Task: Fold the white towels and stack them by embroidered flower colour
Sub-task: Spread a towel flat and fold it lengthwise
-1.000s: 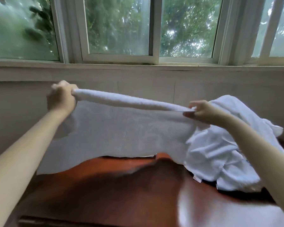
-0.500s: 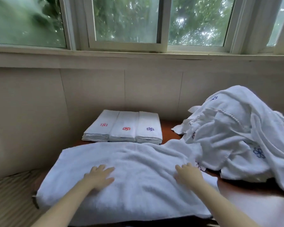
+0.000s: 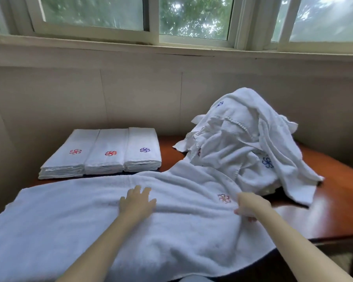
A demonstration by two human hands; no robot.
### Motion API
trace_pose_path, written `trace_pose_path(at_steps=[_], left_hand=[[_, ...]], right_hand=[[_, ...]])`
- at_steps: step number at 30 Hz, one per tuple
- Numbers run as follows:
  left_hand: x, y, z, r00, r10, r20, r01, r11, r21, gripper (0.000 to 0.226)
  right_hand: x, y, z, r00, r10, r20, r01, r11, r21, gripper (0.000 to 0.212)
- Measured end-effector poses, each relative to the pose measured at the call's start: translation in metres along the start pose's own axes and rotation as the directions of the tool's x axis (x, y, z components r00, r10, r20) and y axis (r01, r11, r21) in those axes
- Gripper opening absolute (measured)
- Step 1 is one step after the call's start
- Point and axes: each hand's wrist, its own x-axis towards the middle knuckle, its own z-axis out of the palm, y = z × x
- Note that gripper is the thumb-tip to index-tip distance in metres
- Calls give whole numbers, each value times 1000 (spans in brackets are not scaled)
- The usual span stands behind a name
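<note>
Head view: left hand (image 3: 138, 202) presses flat, fingers straight, on the spread white terry towel (image 3: 69, 220); right hand (image 3: 251, 206) pinches its fold.

Soft daylight from windows (image 3: 192, 17); glare on table (image 3: 334, 200); blurred, edges distorted.

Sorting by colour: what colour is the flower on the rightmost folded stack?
The flower is purple; head view.

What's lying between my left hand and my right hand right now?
Head view: only the spread white terry towel, bearing a pale pinkish embroidered flower just beside your right hand.
</note>
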Motion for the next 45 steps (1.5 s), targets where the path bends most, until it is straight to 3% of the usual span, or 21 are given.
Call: trace_pose_path(at_steps=[2, 6, 10, 13, 15, 18, 20, 26, 29, 31, 34, 36, 38, 40, 42, 45], left_hand=[[-1, 15, 22, 998, 47, 37, -47, 999, 22, 52], [2, 2, 24, 984, 130, -119, -120, 989, 89, 44], [4, -26, -9, 991, 128, 33, -118, 971, -209, 29], [7, -67, -23, 995, 52, -91, -71, 973, -221, 17], [14, -106, -31, 980, -44, -196, 9, 984, -178, 22], [27, -170, -41, 960, -203, -192, 185, 977, -109, 42], [33, -211, -47, 932, -328, -154, 315, 943, -106, 49], [39, -285, -58, 797, -596, -96, 592, 803, -65, 54], [45, -283, -71, 806, -591, -24, 591, 805, 56, 46], [50, -275, -75, 853, -522, -16, 520, 846, 117, 32], [55, -264, -76, 907, -419, 33, 405, 893, 198, 10], [54, -261, -80, 915, -401, 36, 391, 906, 162, 15], [50, -264, -86, 892, -428, -148, 441, 895, 72, 12], [48, -268, -94, 782, -447, -435, 465, 882, -71, 17], [47, -269, -104, 649, -434, -624, 368, 898, -242, 24], [48, -266, -120, 579, -445, -684, 192, 889, -416, 30]], right_hand=[[-1, 5, 1, 1000, 2, -5, -2, 999, 52, 14], [11, -15, 0, 995, 33, -96, -39, 997, -62, 38], [33, -80, 5, 932, -299, -204, 286, 954, -90, 28], [53, -141, 19, 829, -529, -183, 539, 842, 9, 28], [67, -176, 25, 786, -584, -202, 597, 802, 7, 28], [95, -208, 22, 764, -584, -275, 601, 799, -29, 37], [114, -217, 18, 788, -545, -285, 556, 830, -48, 47], [153, -223, 7, 854, -452, -256, 455, 889, -53, 27], [160, -220, 3, 864, -447, -233, 439, 894, -89, 15], [159, -218, 1, 861, -437, -261, 424, 899, -106, 6], [155, -217, -1, 865, -435, -250, 421, 900, -109, 13], [150, -215, -6, 857, -446, -259, 424, 895, -138, 11], [149, -214, -17, 829, -434, -353, 421, 900, -118, 9], [150, -213, -34, 771, -372, -516, 437, 900, 4, 10], [147, -216, -58, 683, -282, -674, 481, 868, 125, 8], [139, -218, -87, 608, -166, -777, 523, 819, 234, 10]])
